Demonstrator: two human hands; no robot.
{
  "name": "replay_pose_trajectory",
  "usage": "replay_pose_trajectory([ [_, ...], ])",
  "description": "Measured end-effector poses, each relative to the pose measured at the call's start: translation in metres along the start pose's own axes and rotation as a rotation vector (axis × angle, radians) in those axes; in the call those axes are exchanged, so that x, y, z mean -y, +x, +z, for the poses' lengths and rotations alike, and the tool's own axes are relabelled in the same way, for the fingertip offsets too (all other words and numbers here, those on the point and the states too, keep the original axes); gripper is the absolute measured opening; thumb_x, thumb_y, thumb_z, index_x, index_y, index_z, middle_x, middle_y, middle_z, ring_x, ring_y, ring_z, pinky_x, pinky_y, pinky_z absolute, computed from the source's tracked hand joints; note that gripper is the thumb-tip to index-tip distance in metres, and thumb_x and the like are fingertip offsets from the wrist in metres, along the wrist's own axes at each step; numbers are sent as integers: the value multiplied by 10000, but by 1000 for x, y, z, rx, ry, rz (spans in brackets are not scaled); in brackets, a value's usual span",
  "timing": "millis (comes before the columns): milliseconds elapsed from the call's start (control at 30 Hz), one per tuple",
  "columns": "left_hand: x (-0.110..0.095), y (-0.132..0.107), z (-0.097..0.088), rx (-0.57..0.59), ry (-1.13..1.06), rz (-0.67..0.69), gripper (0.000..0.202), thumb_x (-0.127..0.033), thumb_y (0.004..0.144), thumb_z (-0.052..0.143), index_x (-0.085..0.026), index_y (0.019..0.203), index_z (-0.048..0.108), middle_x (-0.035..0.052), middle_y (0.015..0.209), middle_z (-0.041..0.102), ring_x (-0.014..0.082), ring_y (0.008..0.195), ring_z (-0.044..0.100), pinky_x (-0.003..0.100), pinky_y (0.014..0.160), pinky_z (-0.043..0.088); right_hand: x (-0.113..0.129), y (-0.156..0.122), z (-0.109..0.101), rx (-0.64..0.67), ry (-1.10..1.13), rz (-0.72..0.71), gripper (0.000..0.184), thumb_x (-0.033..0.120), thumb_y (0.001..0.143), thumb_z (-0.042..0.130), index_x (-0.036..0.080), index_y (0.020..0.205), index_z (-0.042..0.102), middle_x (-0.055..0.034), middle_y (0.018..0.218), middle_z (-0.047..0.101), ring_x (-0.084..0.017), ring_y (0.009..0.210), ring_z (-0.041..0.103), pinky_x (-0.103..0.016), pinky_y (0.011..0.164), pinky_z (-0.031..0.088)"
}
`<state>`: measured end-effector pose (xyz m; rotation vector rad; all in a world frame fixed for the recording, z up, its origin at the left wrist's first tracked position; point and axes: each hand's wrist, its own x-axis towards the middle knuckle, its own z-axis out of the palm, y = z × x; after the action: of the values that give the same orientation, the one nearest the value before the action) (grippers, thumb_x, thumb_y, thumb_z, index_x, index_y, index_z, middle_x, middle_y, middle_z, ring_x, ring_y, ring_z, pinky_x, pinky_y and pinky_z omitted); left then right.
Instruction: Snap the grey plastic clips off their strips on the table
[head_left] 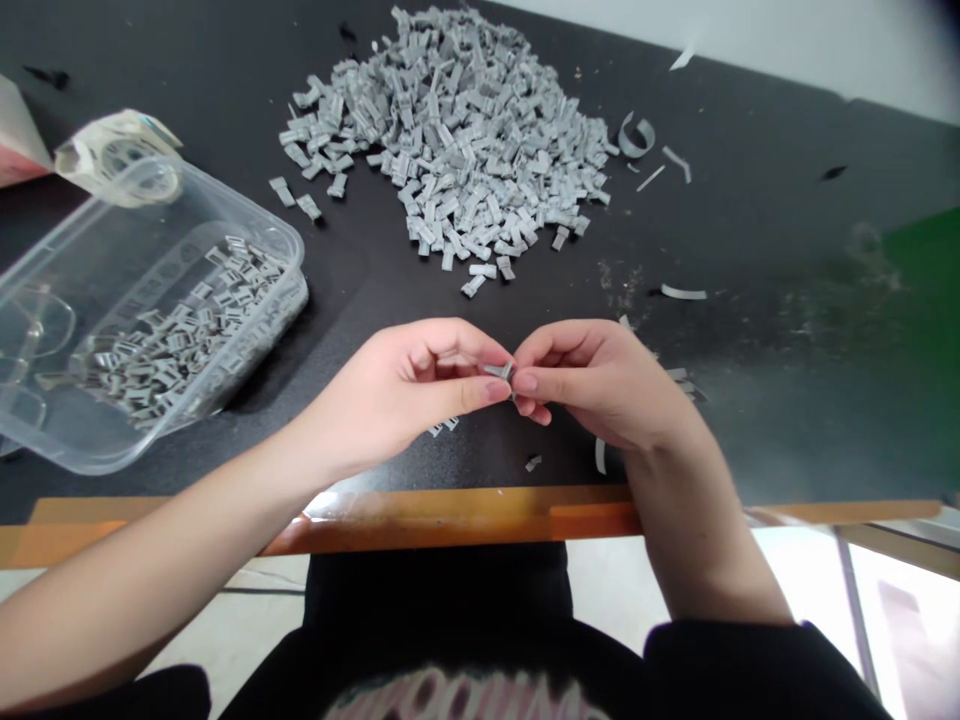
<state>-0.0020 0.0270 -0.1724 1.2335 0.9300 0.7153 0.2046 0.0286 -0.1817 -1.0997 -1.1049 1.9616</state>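
Observation:
My left hand [409, 385] and my right hand [592, 380] meet over the black table mat near its front edge. Both pinch one small grey plastic piece [498, 370] between thumbs and forefingers; most of it is hidden by the fingertips. A large heap of the same grey pieces [457, 130] lies farther back at the centre. A clear plastic tub [45, 440] tilted at the left holds several more of them.
Thin grey trimmed strips [682, 293] and curls [636, 137] lie scattered right of the heap and under my right hand. A roll of tape [120, 150] rests on the tub's far corner. The table's orange wooden edge [450, 515] runs just below my wrists.

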Motion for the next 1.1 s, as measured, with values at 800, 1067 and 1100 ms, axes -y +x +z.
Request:
replay_pose_trajectory([
  [800, 8, -1, -1, -25, -32, 80, 87, -123, 843, 745, -190, 900, 743, 5, 907, 718, 164, 864, 683, 308, 826, 530, -19, 9, 19, -149, 180, -214, 227, 349, 853, 832, 189, 815, 675, 62, 620, 614, -56, 517, 523, -167, 499, 425],
  [1067, 15, 3, 2, 32, -321, 88, 178, -94, 812, 792, -251, 893, 811, -9, 966, 649, 115, 902, 613, 223, 785, 509, -19, 8, 12, 77, 69, -165, 169, 209, 837, 832, 246, 1000, 814, 2, 1001, 773, -145, 940, 682, -271, 885, 532],
  [1100, 15, 2, 3, 30, -331, 71, 175, -97, 811, 797, -250, 894, 814, -10, 960, 650, 112, 892, 611, 214, 774, 507, -19, 9, 12, 84, 71, -167, 121, 218, 836, 830, 240, 954, 817, 6, 934, 762, -145, 900, 672, -271, 859, 527],
])
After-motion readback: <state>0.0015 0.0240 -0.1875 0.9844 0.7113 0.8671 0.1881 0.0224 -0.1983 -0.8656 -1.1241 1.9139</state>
